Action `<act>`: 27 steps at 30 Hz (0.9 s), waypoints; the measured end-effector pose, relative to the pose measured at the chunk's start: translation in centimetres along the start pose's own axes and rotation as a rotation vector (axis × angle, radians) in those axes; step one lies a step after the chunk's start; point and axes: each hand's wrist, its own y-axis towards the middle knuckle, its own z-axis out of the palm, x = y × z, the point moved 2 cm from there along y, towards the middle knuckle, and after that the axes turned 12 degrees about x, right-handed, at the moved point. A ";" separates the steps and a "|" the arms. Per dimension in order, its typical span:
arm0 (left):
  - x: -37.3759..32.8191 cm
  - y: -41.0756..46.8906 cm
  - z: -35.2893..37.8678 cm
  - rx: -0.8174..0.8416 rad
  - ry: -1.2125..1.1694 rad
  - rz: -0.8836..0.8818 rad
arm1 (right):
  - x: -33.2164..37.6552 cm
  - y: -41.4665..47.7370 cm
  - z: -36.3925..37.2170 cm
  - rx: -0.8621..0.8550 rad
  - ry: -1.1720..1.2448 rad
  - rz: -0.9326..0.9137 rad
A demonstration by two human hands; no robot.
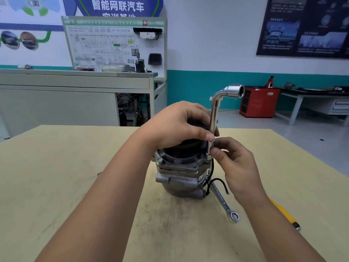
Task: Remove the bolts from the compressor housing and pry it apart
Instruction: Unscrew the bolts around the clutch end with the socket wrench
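Workshop, wood table: compressor stands upright mid-table. L hand grips its pulley top, thumb against L-socket wrench. R hand pinches wrench's lower end at flange. Housing looks heavy, rigid cast metal, prob. greasy, so brace from the top.

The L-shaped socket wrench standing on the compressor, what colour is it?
The L-shaped socket wrench is shiny silver; head view.

The compressor is dull grey with a black pulley. The wrench and spanner are shiny silver. The tabletop is pale tan with dark smudges, and the handle is yellow.
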 end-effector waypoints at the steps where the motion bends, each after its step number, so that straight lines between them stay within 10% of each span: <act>1: 0.0 -0.1 0.0 -0.005 -0.008 -0.002 | 0.1 0.0 0.0 -0.004 -0.003 -0.011; 27: 0.0 -0.1 -0.2 0.048 -0.048 0.041 | 0.1 -0.1 -0.4 -0.019 -0.038 0.005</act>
